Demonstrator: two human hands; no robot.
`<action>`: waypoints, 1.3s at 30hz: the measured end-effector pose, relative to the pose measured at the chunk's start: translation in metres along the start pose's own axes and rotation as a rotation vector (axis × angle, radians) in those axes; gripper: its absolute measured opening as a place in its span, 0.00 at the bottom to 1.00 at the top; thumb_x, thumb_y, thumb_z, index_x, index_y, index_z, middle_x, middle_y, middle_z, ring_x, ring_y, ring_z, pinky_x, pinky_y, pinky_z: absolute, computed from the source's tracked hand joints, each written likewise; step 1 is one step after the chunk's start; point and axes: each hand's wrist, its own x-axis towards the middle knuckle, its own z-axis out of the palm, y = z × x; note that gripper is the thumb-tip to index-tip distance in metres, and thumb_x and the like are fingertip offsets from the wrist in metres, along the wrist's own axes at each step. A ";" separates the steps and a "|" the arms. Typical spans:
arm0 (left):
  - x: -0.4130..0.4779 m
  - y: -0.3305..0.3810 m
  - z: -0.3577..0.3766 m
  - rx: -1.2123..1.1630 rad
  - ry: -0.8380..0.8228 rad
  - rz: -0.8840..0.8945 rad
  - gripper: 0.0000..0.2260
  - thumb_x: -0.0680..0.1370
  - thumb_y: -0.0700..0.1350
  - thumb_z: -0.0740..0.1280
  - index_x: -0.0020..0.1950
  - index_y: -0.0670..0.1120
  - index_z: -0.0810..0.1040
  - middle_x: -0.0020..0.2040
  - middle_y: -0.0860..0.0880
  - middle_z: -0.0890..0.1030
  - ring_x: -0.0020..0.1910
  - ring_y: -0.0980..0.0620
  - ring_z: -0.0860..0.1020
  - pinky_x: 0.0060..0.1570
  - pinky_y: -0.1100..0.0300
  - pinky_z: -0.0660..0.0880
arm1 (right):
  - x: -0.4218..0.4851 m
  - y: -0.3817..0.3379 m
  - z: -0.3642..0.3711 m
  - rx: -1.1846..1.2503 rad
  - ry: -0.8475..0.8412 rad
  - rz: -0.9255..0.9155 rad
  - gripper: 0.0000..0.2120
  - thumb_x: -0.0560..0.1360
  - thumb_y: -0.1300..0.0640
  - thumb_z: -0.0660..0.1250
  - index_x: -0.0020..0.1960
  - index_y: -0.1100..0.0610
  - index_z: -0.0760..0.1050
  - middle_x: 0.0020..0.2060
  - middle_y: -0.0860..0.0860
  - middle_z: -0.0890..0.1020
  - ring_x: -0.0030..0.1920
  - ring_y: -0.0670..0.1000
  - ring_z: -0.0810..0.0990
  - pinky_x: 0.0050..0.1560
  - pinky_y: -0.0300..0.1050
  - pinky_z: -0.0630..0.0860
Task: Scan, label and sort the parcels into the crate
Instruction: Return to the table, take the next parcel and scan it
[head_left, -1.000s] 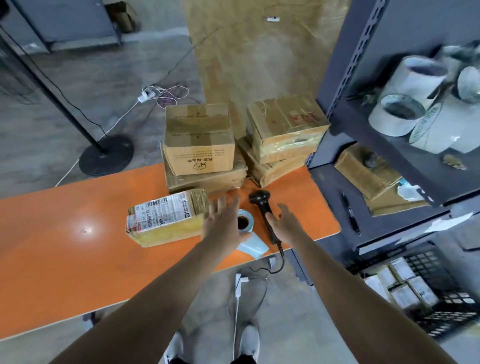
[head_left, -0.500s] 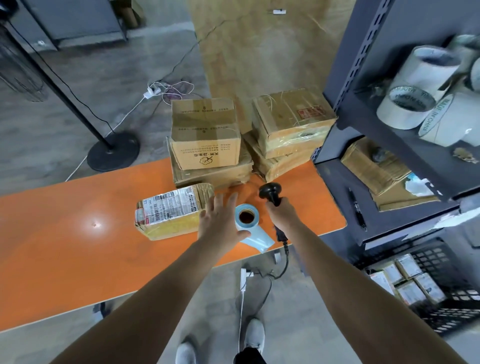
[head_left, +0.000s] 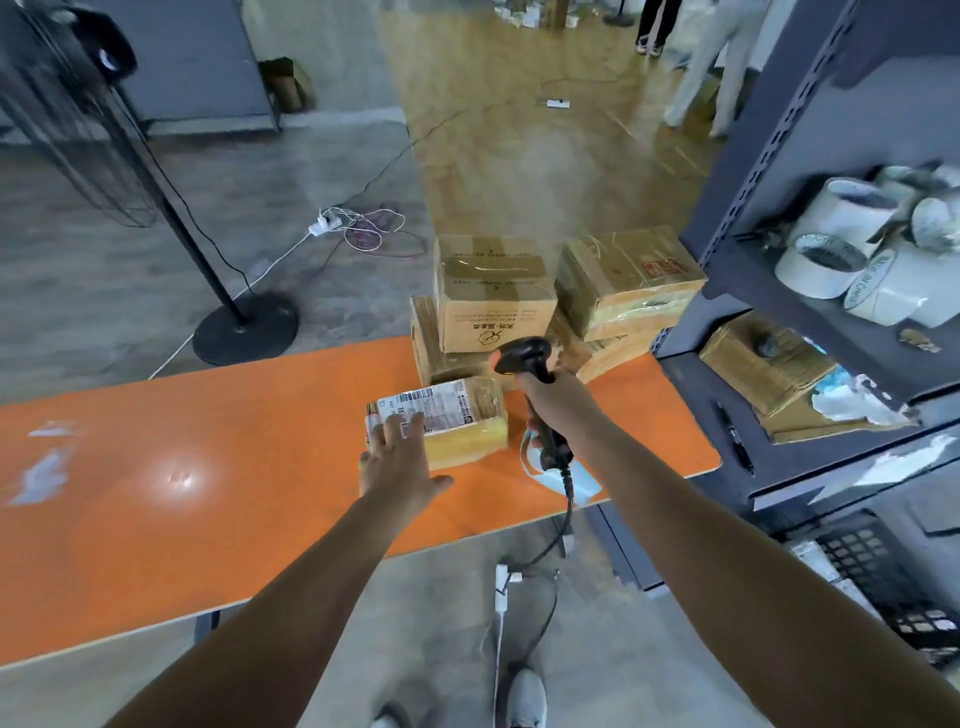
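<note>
One yellow tape-wrapped parcel (head_left: 462, 423) lies on the orange counter (head_left: 208, 493) under the flat left hand (head_left: 397, 462), whose fingers (head_left: 410, 425) overlap its white label (head_left: 441, 406) and could block the black scanner (head_left: 522, 353) gripped in the right hand (head_left: 550, 400).

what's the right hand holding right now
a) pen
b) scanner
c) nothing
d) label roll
B: the right hand grips the handle of the black scanner, next to the parcel that the left hand touches with straight fingers.
</note>
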 end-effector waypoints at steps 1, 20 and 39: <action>-0.001 -0.008 -0.001 -0.013 -0.008 -0.004 0.43 0.72 0.61 0.71 0.78 0.51 0.50 0.76 0.44 0.53 0.75 0.41 0.54 0.67 0.44 0.66 | -0.003 -0.005 0.008 0.012 -0.009 0.002 0.11 0.73 0.52 0.65 0.38 0.58 0.70 0.29 0.54 0.71 0.30 0.55 0.72 0.34 0.47 0.72; -0.009 -0.072 0.000 -0.143 -0.173 0.158 0.46 0.73 0.56 0.73 0.80 0.47 0.47 0.79 0.50 0.50 0.77 0.42 0.50 0.68 0.40 0.64 | -0.049 -0.032 0.094 -0.022 -0.002 0.037 0.13 0.77 0.51 0.65 0.45 0.61 0.72 0.33 0.55 0.73 0.30 0.53 0.74 0.27 0.42 0.75; -0.006 -0.076 0.002 -0.086 -0.183 0.217 0.43 0.72 0.56 0.73 0.78 0.46 0.52 0.79 0.46 0.53 0.77 0.42 0.53 0.69 0.40 0.64 | -0.061 -0.034 0.101 0.023 0.037 0.032 0.13 0.77 0.49 0.65 0.45 0.59 0.72 0.35 0.55 0.73 0.31 0.53 0.74 0.31 0.45 0.76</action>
